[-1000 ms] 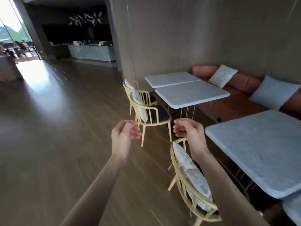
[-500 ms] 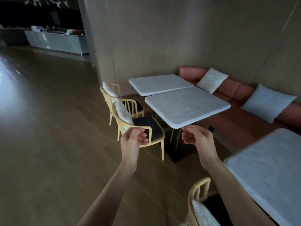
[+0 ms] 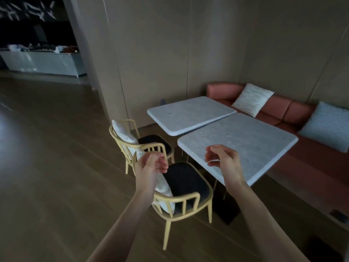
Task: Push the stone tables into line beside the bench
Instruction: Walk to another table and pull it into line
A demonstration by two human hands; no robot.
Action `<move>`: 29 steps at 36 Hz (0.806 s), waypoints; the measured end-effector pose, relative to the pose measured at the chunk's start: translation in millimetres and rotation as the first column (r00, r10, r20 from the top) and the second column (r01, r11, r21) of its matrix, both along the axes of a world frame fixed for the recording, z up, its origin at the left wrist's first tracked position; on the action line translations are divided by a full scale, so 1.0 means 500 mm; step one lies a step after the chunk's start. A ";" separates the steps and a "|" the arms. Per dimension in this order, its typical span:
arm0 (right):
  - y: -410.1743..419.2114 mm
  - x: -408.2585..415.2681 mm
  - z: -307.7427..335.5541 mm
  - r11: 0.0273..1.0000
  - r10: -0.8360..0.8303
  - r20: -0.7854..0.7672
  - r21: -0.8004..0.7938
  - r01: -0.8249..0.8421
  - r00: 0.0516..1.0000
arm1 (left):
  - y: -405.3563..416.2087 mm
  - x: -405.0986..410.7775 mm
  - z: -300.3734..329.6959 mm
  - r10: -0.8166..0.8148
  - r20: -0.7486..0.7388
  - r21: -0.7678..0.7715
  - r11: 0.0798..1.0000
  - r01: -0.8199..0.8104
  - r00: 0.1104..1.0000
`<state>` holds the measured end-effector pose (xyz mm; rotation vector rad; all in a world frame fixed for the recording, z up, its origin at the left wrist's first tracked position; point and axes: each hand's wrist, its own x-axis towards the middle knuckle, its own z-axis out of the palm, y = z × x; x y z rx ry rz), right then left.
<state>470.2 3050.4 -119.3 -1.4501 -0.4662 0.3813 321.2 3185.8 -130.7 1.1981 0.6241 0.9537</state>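
1. Wooden flooring (image 3: 56,167) is taking up the left of my view, and I am looking across it toward the seating along the wall.
2. I am seeing the bench (image 3: 294,114), salmon pink, running along the wall on the right with two cushions leaning on its back.
3. I am watching two stone tables beside it. The near table (image 3: 251,140) is standing closest to me, its far right corner reaching over the bench seat. The far table (image 3: 188,114) is sitting just behind it, its top turned at a slightly different angle, so I judge the pair is not yet in line.
4. I am noting two yellow chairs on the left of the tables, the near chair (image 3: 188,197) just below my hands and the far chair (image 3: 136,138) behind it.
5. I am holding my right hand (image 3: 224,161) over the near table's front edge, fingers loosely curled and gripping nothing, and I cannot tell if it is touching the stone. My left hand (image 3: 151,167) is hanging above the near chair, loosely curled and likewise empty.
6. I am judging this the approach step. Next I should be setting both palms flat against the near table's edge and pushing steadily, since the stone is probably heavy.
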 end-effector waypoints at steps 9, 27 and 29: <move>0.500 0.077 0.007 0.997 0.065 -0.095 0.039 -0.062 0.993 | 0.474 0.056 0.035 0.033 -0.057 0.031 0.999 -0.032 0.998; 1.392 0.047 -0.054 0.999 0.037 -0.107 0.000 -0.037 0.994 | 1.391 0.114 -0.002 -0.115 -0.050 0.022 0.993 0.116 0.992; 1.463 0.053 -0.040 1.000 0.003 -0.090 0.006 -0.002 0.996 | 1.475 0.134 0.009 -0.151 -0.054 0.026 0.988 0.153 0.987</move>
